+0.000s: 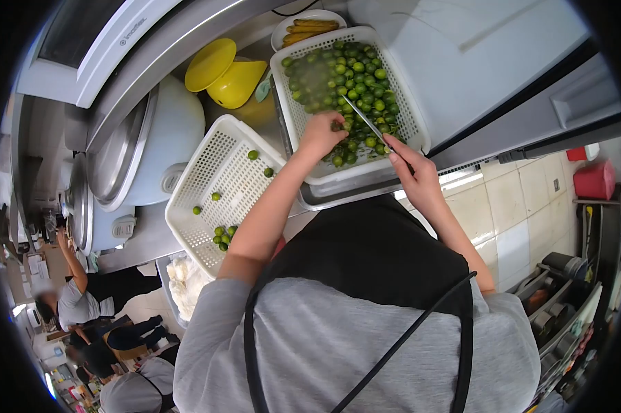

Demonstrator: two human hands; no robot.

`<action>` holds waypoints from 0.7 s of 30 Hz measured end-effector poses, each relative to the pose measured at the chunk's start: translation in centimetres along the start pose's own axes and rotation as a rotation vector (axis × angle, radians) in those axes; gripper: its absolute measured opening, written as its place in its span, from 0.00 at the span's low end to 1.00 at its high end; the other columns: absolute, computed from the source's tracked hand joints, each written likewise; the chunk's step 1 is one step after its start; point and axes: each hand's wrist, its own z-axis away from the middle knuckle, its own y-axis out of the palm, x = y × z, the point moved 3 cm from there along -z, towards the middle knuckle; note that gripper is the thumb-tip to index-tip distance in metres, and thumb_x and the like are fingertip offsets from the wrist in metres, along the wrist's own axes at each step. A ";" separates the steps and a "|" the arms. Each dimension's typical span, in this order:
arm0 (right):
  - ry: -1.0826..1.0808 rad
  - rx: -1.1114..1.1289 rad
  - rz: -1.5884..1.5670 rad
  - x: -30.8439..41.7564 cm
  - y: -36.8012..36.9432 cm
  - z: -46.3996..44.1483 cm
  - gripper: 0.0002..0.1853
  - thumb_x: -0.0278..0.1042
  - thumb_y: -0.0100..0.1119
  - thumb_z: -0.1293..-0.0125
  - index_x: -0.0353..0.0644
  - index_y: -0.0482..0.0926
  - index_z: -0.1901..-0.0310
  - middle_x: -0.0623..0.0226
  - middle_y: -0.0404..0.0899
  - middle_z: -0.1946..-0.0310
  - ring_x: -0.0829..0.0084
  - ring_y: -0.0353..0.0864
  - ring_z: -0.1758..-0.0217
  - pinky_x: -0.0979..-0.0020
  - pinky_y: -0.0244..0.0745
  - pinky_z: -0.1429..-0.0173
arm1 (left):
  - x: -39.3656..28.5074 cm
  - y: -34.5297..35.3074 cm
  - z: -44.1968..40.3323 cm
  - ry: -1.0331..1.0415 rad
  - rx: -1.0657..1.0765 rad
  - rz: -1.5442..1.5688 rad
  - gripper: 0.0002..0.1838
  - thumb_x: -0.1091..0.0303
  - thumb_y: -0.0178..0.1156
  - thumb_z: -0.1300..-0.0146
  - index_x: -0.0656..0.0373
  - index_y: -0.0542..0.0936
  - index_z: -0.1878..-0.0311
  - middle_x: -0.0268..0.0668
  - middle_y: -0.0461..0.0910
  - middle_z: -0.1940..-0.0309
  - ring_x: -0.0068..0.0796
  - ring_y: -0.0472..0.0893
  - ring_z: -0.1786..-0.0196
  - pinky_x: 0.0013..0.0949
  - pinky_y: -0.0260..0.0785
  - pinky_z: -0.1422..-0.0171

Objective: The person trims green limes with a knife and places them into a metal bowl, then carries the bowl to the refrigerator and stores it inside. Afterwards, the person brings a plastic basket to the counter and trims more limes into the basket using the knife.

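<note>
My right hand (415, 171) grips a knife (369, 120), its blade slanting up and left over a white perforated basket (401, 103) of small green limes (365, 76). My left hand (319, 138) reaches over the near left part of that basket, fingers closed on a small dark green lime (337, 126). The fingers partly cover this lime, so I cannot tell whether it is cut. Left of my left forearm, a second white perforated basket (204, 165) stands tilted in view with several limes (221, 237) scattered in it.
A metal tray (314, 201) lies under the full basket. Beyond are a plate (279, 34) of yellowish-brown sticks and a yellow pitcher-like container (231, 79). Large pale-blue lidded cookers (176, 117) stand at left. Several people work at lower left; a shelf rack (565, 310) stands at right.
</note>
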 end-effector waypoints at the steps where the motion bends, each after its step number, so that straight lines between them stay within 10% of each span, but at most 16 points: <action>1: 0.005 -0.006 -0.001 0.2 -0.2 0.0 0.16 0.32 0.50 0.36 0.42 0.73 0.47 0.53 0.77 0.57 0.60 0.78 0.58 0.71 0.70 0.54 | -0.5 -0.6 0.8 0.003 0.007 -0.001 0.14 0.70 0.65 0.54 0.64 0.78 0.63 0.42 0.78 0.66 0.33 0.78 0.68 0.32 0.70 0.64; 6: 0.024 0.078 -0.077 0.9 0.3 -0.1 0.16 0.32 0.49 0.36 0.41 0.72 0.47 0.54 0.77 0.55 0.66 0.78 0.56 0.72 0.70 0.53 | -1.5 -2.9 3.7 -0.038 -0.178 0.588 0.16 0.81 0.61 0.51 0.66 0.75 0.56 0.31 0.76 0.66 0.14 0.75 0.64 0.18 0.68 0.63; 21: 0.088 0.241 -0.179 2.8 1.7 0.2 0.16 0.32 0.49 0.35 0.41 0.72 0.46 0.59 0.78 0.55 0.73 0.77 0.57 0.76 0.69 0.51 | -2.9 -4.9 5.6 -0.050 -0.273 1.045 0.15 0.80 0.60 0.48 0.68 0.74 0.56 0.36 0.77 0.63 0.22 0.77 0.64 0.24 0.70 0.55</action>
